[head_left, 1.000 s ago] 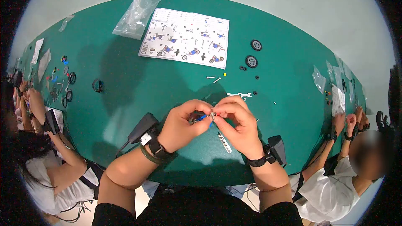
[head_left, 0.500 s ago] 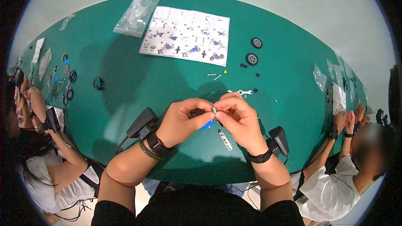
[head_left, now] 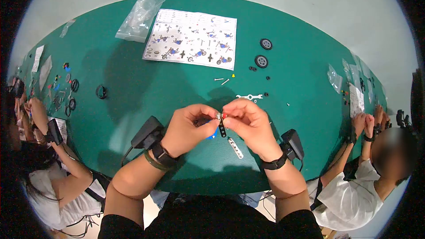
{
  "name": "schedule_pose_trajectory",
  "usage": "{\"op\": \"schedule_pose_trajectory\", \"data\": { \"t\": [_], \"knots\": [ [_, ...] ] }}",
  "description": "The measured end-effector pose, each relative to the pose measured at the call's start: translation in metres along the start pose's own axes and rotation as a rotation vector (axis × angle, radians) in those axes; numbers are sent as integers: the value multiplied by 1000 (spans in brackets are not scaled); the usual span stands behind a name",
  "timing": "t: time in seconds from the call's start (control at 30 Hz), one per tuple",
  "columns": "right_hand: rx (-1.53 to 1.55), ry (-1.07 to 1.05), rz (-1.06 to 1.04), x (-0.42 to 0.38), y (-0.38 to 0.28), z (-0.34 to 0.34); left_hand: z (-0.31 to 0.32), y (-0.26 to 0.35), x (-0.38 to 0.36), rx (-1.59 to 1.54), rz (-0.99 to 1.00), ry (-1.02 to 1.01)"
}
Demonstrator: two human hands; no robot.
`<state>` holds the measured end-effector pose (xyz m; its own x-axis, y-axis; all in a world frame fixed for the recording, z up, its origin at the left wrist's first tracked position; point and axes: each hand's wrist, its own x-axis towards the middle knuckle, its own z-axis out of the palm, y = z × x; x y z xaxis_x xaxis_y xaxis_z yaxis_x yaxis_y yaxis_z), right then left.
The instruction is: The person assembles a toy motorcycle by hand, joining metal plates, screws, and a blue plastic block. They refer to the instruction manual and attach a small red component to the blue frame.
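Observation:
My left hand [head_left: 187, 129] is closed around a small model assembly with a blue part [head_left: 211, 133] showing below the fingers. A black strip with holes [head_left: 222, 131] hangs down between my hands, next to a small silvery piece [head_left: 218, 116] at the left fingertips. Between thumb and forefinger, my right hand [head_left: 249, 126] pinches a small red piece [head_left: 225, 115], close to the left fingertips. Fingers hide most of the assembly. Just below lies a silver strip with holes [head_left: 235, 148] on the green table. A white flat wrench [head_left: 249, 97] lies beyond my right hand.
A printed instruction sheet [head_left: 190, 40] and a clear plastic bag [head_left: 140, 18] lie at the back. Two wheels [head_left: 261, 61], screws [head_left: 225, 82] and a yellow piece [head_left: 233, 75] are to the right. A black ring [head_left: 101, 91] sits left. Co-workers sit at both sides.
The fingertips have parted slightly, and the black strip now shows hanging between them. The red piece is plainer to see. The whole view has shifted a little.

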<state>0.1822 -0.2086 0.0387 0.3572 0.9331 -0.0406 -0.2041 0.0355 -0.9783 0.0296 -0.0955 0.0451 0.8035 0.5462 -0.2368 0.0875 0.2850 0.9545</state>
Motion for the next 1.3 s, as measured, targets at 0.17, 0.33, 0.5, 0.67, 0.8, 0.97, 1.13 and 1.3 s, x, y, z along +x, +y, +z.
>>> {"op": "schedule_pose_trajectory", "data": {
  "t": [0.17,0.33,0.5,0.67,0.8,0.97,1.13,1.3],
  "knots": [
    [-312,244,-177,15,-15,-45,-11,3,6,6,27,66],
    [-626,272,-93,18,-17,-77,-18,7,11,19,66,156],
    [-852,165,-54,14,-25,-77,-21,11,14,46,68,213],
    [-1065,-65,38,-5,-38,-76,-26,9,17,27,95,230],
    [-1189,-82,13,-8,-34,-65,-26,5,19,6,104,244],
    [-1049,-119,-180,-3,-41,-49,-23,8,15,106,86,230],
    [-392,-217,-4,-9,-27,-14,-11,3,8,114,171,187],
    [-359,140,-111,-14,-5,22,-5,1,5,132,180,172]
  ]
}}
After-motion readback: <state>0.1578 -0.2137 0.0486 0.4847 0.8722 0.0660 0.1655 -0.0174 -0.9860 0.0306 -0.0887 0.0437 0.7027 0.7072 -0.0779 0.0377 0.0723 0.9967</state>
